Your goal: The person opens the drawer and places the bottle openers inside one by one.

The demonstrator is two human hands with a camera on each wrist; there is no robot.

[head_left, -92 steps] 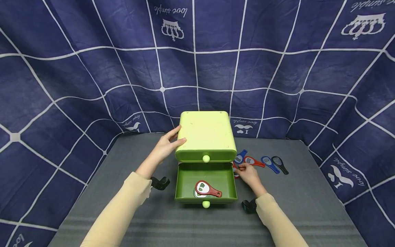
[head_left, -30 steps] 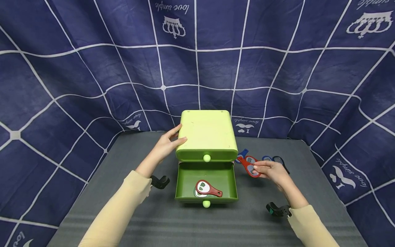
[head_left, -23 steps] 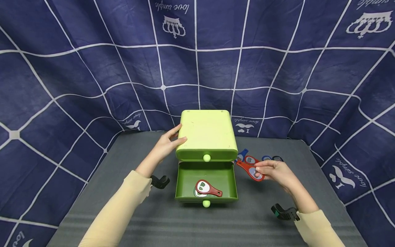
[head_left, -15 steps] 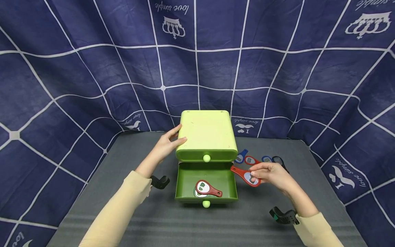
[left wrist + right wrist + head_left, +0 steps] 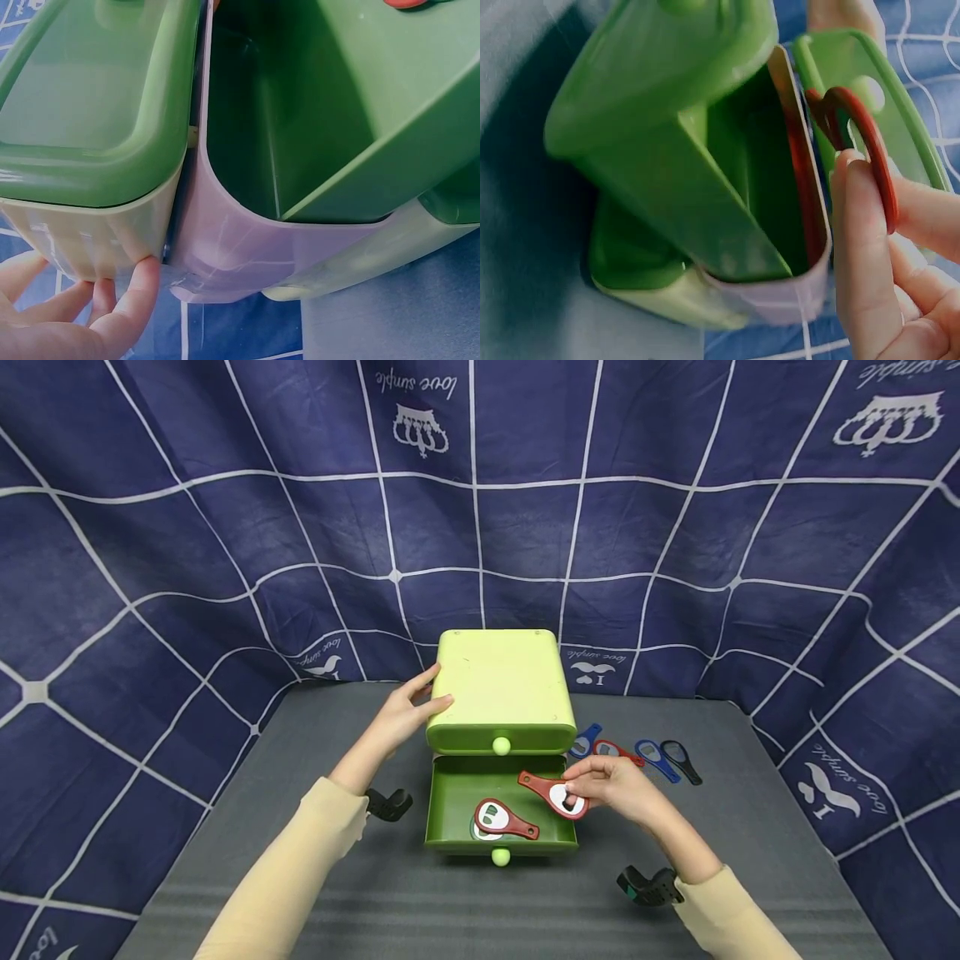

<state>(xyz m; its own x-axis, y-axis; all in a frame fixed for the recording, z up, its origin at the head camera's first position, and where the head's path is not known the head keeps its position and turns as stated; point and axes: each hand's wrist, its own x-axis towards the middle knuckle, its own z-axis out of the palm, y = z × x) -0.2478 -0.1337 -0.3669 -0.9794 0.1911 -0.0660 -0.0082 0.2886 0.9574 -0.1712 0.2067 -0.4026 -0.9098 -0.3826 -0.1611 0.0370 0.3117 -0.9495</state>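
Note:
A small drawer cabinet (image 5: 502, 681) has its pulled-out green drawer (image 5: 453, 785) facing me. My left hand (image 5: 399, 720) rests against the upper left side of the cabinet, fingertips touching its wall (image 5: 112, 240) in the left wrist view. My right hand (image 5: 618, 789) pinches a red bottle opener (image 5: 537, 785) by its round, white-faced head, above the drawer's right part. Its handle points left. Inside the drawer lies a dark red bottle opener (image 5: 519, 827), partly covering another opener (image 5: 476, 833), of which only an edge shows.
Right of the cabinet, several bottle openers lie on the grey table (image 5: 720, 860): a blue one (image 5: 592, 732) close to the cabinet, a red one (image 5: 626, 755), another blue one (image 5: 663, 766) and a black one (image 5: 686, 768). A blue checked cloth (image 5: 525, 527) hangs around the back and sides.
My right hand has taken a red bottle opener from beside the cabinet, drawn it right, then carried it left over the drawer. My left hand has stayed on the cabinet.

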